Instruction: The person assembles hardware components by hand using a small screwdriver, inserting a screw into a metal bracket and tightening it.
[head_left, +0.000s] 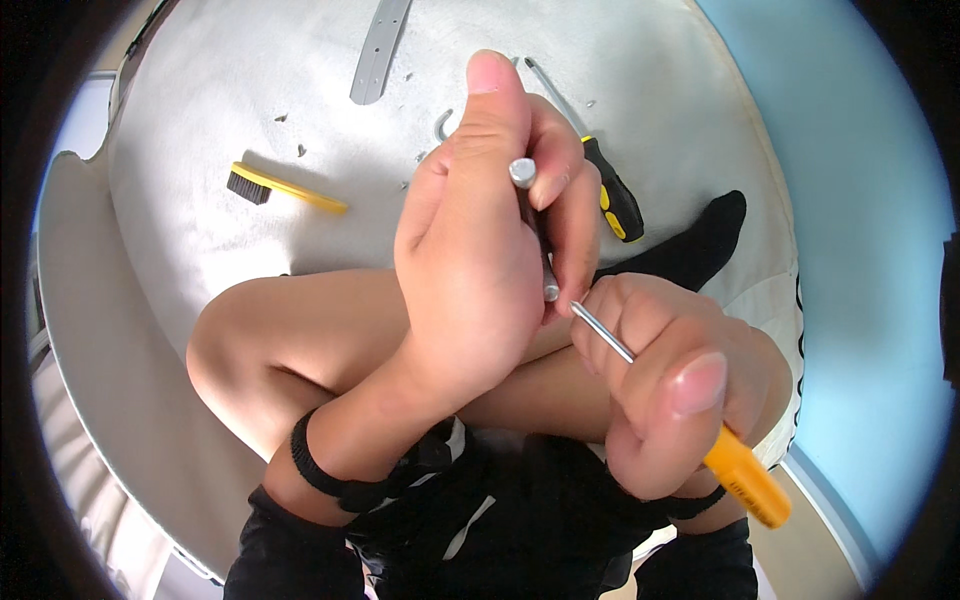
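In front of my chest, my left hand [470,230] is closed around a dark piece with rounded silver ends [522,173], its thumb pointing up and away. Most of that piece is hidden by the palm and fingers, so its kind is unclear. My right hand [665,370], lower and to the right, grips a small screwdriver [745,482] with an orange handle and thin metal shaft. The screwdriver's tip points up and left, very close to the lower silver end and my left fingertips. Whether the tip touches anything cannot be made out.
Beyond my crossed legs, a pale round padded surface [190,120] holds a yellow-handled brush [290,190], a black-and-yellow screwdriver [612,190], a perforated metal strip [380,55], a small grey hook [443,124] and scattered tiny bits. A light blue wall [860,250] stands at the right.
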